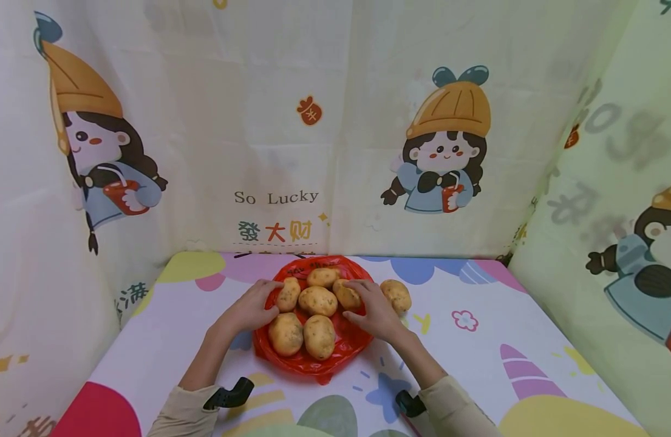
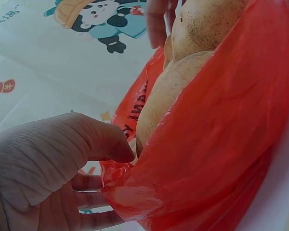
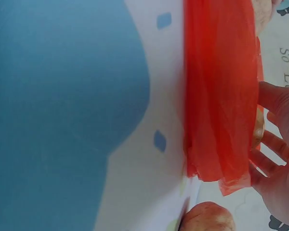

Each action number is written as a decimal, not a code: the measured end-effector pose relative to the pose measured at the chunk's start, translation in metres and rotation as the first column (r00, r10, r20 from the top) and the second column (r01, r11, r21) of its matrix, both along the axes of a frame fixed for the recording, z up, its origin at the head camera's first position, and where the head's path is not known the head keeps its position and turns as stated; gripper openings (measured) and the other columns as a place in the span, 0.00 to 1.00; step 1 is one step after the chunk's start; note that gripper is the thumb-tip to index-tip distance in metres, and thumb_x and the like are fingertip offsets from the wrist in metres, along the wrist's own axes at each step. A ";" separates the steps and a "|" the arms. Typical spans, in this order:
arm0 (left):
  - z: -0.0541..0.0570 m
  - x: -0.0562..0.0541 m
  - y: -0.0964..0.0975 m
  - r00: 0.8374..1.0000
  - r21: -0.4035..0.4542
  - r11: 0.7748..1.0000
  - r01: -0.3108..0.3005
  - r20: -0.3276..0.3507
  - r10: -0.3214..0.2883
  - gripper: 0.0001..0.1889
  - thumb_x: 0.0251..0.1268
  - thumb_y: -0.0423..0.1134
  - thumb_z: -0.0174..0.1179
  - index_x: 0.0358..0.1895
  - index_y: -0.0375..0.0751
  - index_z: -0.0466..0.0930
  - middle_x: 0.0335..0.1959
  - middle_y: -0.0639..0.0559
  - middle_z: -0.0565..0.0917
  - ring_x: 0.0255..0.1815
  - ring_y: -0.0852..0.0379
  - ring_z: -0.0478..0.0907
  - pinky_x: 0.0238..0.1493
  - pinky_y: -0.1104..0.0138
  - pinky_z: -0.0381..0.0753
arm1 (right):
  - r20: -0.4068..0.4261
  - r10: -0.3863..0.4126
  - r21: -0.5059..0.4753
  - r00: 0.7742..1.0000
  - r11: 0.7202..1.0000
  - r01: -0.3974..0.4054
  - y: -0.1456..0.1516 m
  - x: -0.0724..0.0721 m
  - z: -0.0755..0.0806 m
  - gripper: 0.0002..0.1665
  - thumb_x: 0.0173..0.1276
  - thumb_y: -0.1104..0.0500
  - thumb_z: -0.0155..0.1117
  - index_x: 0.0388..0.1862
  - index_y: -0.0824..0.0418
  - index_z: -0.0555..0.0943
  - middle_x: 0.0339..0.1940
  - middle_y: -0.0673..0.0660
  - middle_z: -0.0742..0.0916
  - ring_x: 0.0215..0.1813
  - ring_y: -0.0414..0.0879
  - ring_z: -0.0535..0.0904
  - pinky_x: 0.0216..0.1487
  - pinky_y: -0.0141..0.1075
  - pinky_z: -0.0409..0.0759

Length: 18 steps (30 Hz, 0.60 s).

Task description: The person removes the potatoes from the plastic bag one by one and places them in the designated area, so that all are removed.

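A red plastic bag (image 1: 343,358) lies spread on the table in the head view, its rim rolled into a ring round several potatoes (image 1: 318,301). At its left rim my left hand (image 1: 254,306) grips the plastic. The left wrist view shows that thumb (image 2: 118,144) over the edge beside a potato (image 2: 159,103), the other fingers behind the bag. My right hand (image 1: 374,309) holds the opposite rim, thumb and fingers astride it beside a potato (image 1: 347,295). The bag partly hides those fingertips in the right wrist view. Outside the bag, right of that hand, sits one potato (image 1: 396,296).
A patterned cloth (image 1: 455,364) covers the table. Pale printed curtains (image 1: 346,152) stand close behind it and along both sides. A black strap device (image 1: 229,394) sits at the left wrist, and another (image 1: 410,403) at the right.
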State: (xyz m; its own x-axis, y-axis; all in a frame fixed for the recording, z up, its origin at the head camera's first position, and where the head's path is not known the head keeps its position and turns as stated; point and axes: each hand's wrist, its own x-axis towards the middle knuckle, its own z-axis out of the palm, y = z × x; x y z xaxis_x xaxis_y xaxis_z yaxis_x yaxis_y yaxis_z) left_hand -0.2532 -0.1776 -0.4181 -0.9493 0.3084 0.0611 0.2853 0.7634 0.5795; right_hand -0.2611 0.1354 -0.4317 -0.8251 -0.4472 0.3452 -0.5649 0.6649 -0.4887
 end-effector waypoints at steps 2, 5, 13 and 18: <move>0.000 0.000 0.000 1.000 0.001 1.000 -0.002 -0.004 0.002 0.28 0.65 0.33 0.60 0.70 0.32 0.71 0.66 0.33 0.71 0.65 0.37 0.72 0.65 0.41 0.75 | 0.002 -0.005 0.007 1.000 1.000 0.005 0.000 -0.002 -0.002 0.37 0.63 0.59 0.77 0.70 0.59 0.75 0.66 0.59 0.78 0.67 0.57 0.72 0.65 0.53 0.77; 0.000 0.000 0.000 1.000 0.002 1.000 -0.003 -0.005 0.003 0.28 0.66 0.34 0.60 0.70 0.32 0.71 0.66 0.33 0.71 0.66 0.38 0.72 0.65 0.41 0.75 | 0.000 -0.016 0.011 1.000 1.000 0.016 0.000 -0.004 -0.003 0.36 0.63 0.59 0.77 0.70 0.59 0.76 0.65 0.59 0.79 0.66 0.57 0.72 0.65 0.52 0.78; 0.000 0.001 0.001 1.000 0.005 1.000 0.005 -0.010 -0.005 0.28 0.65 0.34 0.60 0.70 0.32 0.71 0.66 0.33 0.71 0.65 0.37 0.72 0.66 0.40 0.74 | -0.082 -0.027 0.003 0.996 1.000 0.027 0.000 -0.007 -0.009 0.34 0.61 0.66 0.77 0.66 0.61 0.78 0.60 0.59 0.81 0.61 0.57 0.76 0.60 0.52 0.81; 0.001 0.002 0.000 1.000 0.001 1.000 0.005 -0.009 -0.005 0.28 0.66 0.33 0.60 0.70 0.32 0.71 0.66 0.33 0.71 0.65 0.37 0.71 0.65 0.40 0.74 | -0.106 -0.029 0.004 0.994 1.000 0.030 0.001 -0.008 -0.012 0.33 0.61 0.66 0.77 0.65 0.60 0.78 0.60 0.59 0.81 0.62 0.57 0.76 0.62 0.53 0.80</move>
State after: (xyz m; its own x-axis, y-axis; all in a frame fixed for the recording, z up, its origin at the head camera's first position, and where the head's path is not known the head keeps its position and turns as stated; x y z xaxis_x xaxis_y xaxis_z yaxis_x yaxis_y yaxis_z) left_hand -0.2512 -0.1771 -0.4168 -0.9472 0.3131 0.0696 0.2942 0.7614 0.5777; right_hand -0.2689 0.1362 -0.4437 -0.7969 -0.4256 0.4286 -0.5934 0.6844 -0.4237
